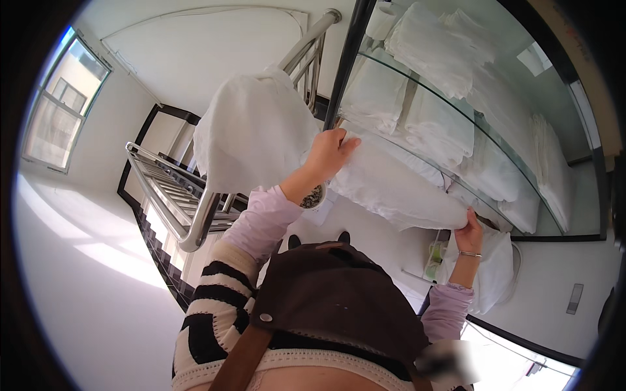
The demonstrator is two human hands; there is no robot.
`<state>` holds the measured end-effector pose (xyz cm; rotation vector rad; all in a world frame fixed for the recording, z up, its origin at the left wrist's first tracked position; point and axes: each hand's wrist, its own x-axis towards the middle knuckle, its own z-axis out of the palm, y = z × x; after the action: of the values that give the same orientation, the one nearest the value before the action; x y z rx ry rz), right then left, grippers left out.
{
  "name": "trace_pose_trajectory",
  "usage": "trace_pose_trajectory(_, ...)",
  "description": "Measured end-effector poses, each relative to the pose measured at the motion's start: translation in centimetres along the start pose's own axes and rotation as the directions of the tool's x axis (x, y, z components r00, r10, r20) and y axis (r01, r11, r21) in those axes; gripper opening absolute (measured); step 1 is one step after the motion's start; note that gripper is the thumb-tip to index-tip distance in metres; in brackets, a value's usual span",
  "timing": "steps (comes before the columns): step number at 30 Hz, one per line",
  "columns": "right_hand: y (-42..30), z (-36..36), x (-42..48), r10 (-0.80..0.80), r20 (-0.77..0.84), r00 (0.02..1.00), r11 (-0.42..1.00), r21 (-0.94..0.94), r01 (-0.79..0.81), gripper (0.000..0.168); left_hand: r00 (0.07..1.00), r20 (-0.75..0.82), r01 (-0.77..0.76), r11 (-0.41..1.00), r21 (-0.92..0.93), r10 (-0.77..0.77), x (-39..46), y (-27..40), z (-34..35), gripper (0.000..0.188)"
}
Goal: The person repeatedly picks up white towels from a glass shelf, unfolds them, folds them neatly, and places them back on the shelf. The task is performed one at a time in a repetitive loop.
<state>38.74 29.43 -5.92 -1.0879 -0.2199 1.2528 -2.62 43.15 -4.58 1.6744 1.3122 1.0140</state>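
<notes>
My left hand (333, 152) grips the left upper corner of a white cloth (391, 183), near a black upright post. At its other end, my right hand (468, 234) pinches the cloth's right corner. The cloth hangs spread between both hands, in front of the lower part of a glass shelf unit. Folded white cloths (440, 117) lie stacked on the glass shelves (440, 97) just beyond. Another white cloth (254, 127) is draped over a steel railing, left of my left hand.
Steel stair railings (195, 234) stand at the left, with stairs behind them. A pot (313, 196) with dark bits inside is below my left forearm. A white cloth or bag (494, 273) hangs beside my right wrist. Black shoes (344, 237) show on the floor.
</notes>
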Motion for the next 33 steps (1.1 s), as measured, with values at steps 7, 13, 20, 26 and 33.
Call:
trace_pose_trajectory(7, -1.8, 1.6, -0.8, -0.213, 0.043, 0.976, 0.964, -0.15, 0.218, 0.039, 0.969, 0.129, 0.246, 0.878, -0.41, -0.211, 2.4, 5.0, -0.3, 0.02)
trace_pose_trajectory(13, -4.6, 7.9, -4.2, -0.256, 0.169, 0.952, 0.859, -0.412, 0.304, 0.055, 0.949, 0.292, -0.044, 0.966, -0.257, 0.121, 3.2, 6.5, -1.3, 0.033)
trace_pose_trajectory(20, -5.8, 4.0, -0.3, -0.179, 0.146, 0.973, 0.879, -0.42, 0.225, 0.046, 0.953, 0.303, 0.018, 0.999, -0.034, -0.007, 3.7, 5.9, -0.7, 0.037)
trace_pose_trajectory(26, -5.8, 5.0, -1.9, -0.189, 0.311, 0.931, 0.633, -0.687, 0.358, 0.037, 0.951, 0.293, -0.093, 0.996, -0.018, 0.094, 2.3, 5.6, -0.7, 0.04)
trace_pose_trajectory(33, -4.5, 4.0, -1.7, -0.557, 0.493, 0.668, -0.173, -0.856, 0.488, 0.015, 0.976, 0.151, -0.194, 0.947, 0.257, 0.159, 1.2, 5.7, -1.6, 0.02)
